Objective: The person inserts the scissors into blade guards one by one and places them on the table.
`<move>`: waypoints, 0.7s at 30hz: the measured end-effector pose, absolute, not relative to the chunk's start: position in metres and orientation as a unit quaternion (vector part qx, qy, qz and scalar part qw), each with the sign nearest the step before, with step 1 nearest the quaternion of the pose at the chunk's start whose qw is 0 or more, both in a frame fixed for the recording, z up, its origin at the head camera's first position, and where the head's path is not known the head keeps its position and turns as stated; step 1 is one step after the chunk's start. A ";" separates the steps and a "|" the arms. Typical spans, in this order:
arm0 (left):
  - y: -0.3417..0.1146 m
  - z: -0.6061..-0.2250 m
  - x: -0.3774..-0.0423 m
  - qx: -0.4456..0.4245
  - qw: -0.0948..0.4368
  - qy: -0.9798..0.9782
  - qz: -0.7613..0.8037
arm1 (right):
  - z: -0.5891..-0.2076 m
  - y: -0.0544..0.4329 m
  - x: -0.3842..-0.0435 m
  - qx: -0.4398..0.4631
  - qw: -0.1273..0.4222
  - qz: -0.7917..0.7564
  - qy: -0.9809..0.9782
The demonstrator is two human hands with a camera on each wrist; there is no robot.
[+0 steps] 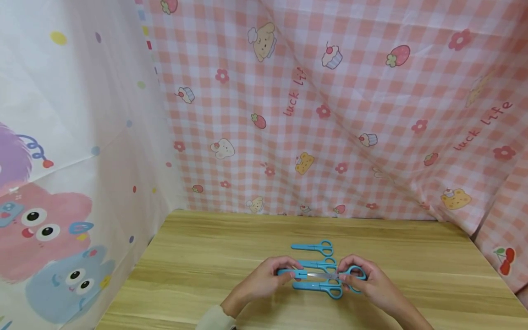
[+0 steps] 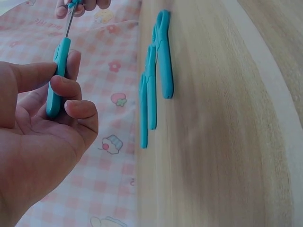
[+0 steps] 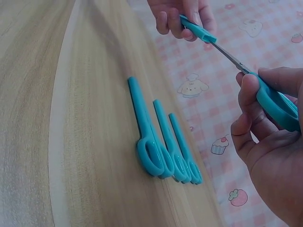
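My left hand [image 1: 263,277] pinches a blue blade cover [image 2: 58,78] between thumb and fingers. From its mouth, bare metal blades [image 3: 229,56] lead to the blue-handled scissors [image 3: 277,105], whose tips are hidden inside the cover. At the handle end, my right hand [image 1: 374,280] grips these scissors near the pivot and loops. Both hands hold them above the table, lined up left to right. Below lie three similar scissors with covers on: a far pair [image 1: 312,247], a middle pair [image 1: 316,264] partly hidden, and a near pair [image 1: 315,287].
The wood-grain table [image 1: 198,256] reaches back to a pink checked cloth [image 1: 239,123] hanging behind it. On the left hangs a white cloth [image 1: 111,192] with cartoon figures. The three covered scissors lie roughly parallel, loops to the right.
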State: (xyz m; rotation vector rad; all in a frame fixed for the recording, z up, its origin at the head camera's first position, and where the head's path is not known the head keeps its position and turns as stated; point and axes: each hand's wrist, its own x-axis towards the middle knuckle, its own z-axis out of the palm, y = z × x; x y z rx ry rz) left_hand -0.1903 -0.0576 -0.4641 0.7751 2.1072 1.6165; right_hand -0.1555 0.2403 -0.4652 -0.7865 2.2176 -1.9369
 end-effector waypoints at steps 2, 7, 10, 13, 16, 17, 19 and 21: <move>-0.057 -0.464 -0.190 0.274 0.186 0.750 0.573 | -0.465 0.240 -0.156 -0.263 0.049 -0.638 0.722; -0.056 -0.464 -0.190 0.270 0.187 0.753 0.570 | -0.465 0.240 -0.155 -0.275 0.045 -0.640 0.716; -0.055 -0.464 -0.190 0.269 0.187 0.753 0.570 | -0.465 0.239 -0.155 -0.281 0.042 -0.639 0.715; -0.054 -0.463 -0.190 0.268 0.183 0.753 0.573 | -0.465 0.238 -0.155 -0.280 0.040 -0.637 0.717; -0.053 -0.463 -0.190 0.267 0.182 0.751 0.575 | -0.466 0.237 -0.155 -0.267 0.048 -0.634 0.724; -0.053 -0.463 -0.190 0.267 0.181 0.751 0.576 | -0.466 0.237 -0.155 -0.261 0.051 -0.632 0.728; -0.053 -0.463 -0.190 0.267 0.181 0.751 0.577 | -0.466 0.236 -0.155 -0.250 0.059 -0.628 0.735; -0.053 -0.463 -0.190 0.267 0.181 0.751 0.576 | -0.466 0.235 -0.156 -0.240 0.062 -0.623 0.742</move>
